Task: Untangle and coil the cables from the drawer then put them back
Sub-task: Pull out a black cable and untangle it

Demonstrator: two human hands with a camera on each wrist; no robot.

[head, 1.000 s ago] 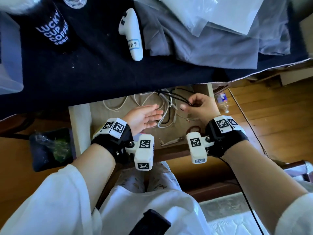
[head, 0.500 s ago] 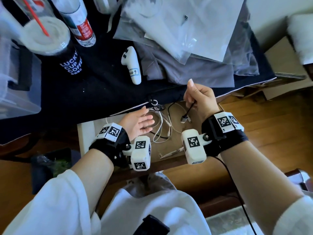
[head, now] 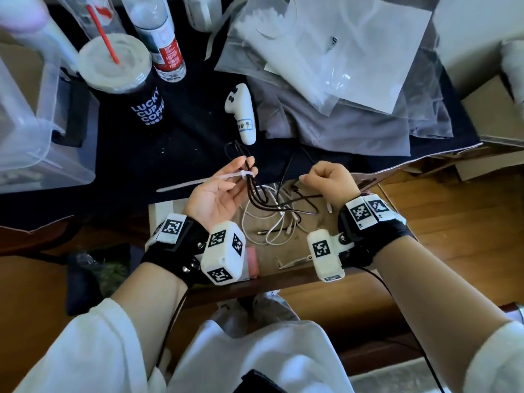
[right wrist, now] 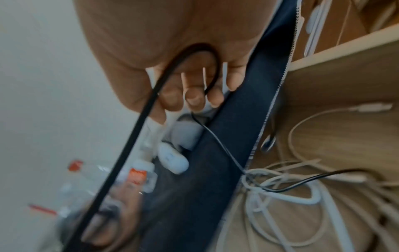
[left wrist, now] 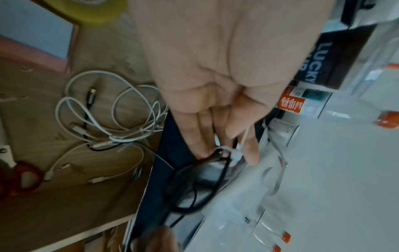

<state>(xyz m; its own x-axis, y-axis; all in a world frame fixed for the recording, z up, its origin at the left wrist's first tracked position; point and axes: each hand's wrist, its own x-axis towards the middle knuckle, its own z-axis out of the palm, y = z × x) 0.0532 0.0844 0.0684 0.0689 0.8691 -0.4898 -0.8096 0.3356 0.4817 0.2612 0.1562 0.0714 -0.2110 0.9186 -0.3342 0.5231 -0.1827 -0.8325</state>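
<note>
Over the counter (head: 127,165) edge, a zip-tied black cable (head: 251,182) is pinched by the left hand (head: 218,194); its other end is gripped in the fisted right hand (head: 329,180).

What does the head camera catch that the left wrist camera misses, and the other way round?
Only the head view shows the right hand curled round a black cable and the white controller. Only the left wrist view shows the red-handled scissors in the drawer. Both show the left hand holding the black cable bundle at its white zip tie, and the loose white cables.
</note>
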